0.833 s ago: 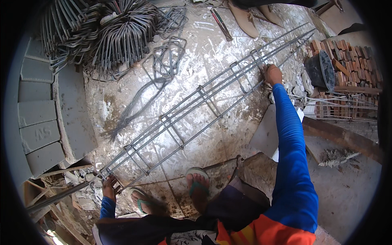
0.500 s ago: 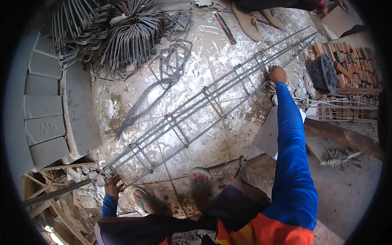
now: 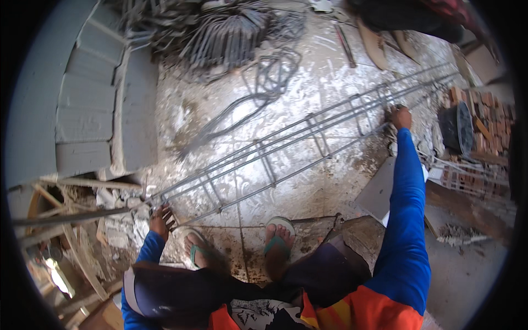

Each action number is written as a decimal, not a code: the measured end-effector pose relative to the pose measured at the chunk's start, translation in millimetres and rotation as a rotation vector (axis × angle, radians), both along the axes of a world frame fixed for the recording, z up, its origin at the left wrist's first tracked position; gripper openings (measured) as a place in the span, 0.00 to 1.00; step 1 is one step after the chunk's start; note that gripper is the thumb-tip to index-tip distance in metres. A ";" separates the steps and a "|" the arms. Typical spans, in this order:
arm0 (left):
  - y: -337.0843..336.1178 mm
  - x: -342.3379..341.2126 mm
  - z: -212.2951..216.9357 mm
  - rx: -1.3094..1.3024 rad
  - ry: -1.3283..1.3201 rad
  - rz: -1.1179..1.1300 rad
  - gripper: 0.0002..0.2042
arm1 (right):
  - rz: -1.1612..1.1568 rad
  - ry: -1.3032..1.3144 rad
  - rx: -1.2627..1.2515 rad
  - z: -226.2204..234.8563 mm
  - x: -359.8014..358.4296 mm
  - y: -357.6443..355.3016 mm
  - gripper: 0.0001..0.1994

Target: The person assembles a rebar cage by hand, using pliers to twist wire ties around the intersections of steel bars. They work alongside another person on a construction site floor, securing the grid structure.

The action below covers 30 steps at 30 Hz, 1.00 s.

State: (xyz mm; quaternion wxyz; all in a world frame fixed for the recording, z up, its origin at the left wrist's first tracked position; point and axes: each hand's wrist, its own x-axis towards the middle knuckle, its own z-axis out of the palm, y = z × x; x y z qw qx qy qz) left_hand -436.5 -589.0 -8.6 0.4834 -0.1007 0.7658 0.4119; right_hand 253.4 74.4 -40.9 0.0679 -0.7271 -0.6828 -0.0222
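Observation:
A long rebar cage (image 3: 266, 163), made of thin steel bars tied through square stirrups, lies slantwise over the floor from lower left to upper right. At its near left end, my left hand (image 3: 161, 221) has its fingers curled at the bars, some of them partly apart. My right arm stretches far out, and my right hand (image 3: 401, 117) is closed on the cage near its other end; the exact bar in its grip is hidden. Beyond the cage lies a bundle of thin tie wire (image 3: 220, 124) beside some loose stirrups (image 3: 273, 71).
A heap of bent stirrups (image 3: 225, 38) lies at the back. Grey blocks (image 3: 85, 113) are stacked on the left. Red-handled pliers (image 3: 345, 45) lie near another person's boots (image 3: 372, 45). On the right are a black bucket (image 3: 457, 129), bricks (image 3: 489, 118) and a wooden plank (image 3: 467, 206).
The view has turned, so the floor things appear shifted, mostly rightward. Both my hands stay at the same parts of the cage. The other person's dark clothing reaches lower at the top right.

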 end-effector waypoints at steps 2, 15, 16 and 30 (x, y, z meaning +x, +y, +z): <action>7.5 -3.6 4.0 0.006 -0.047 -0.002 0.22 | 0.087 -0.013 -0.094 -4.7 33.1 -2.0 0.29; -11.5 -0.8 -19.5 0.029 0.261 0.023 0.23 | -0.047 -0.145 0.008 32.3 -35.2 -11.7 0.34; -5.9 1.1 -16.6 0.052 0.250 0.022 0.23 | -0.116 -0.144 0.065 49.5 -50.2 -17.7 0.33; -24.3 -33.4 14.0 0.006 0.675 -0.298 0.19 | 0.463 0.574 -0.084 148.6 -279.5 -166.9 0.19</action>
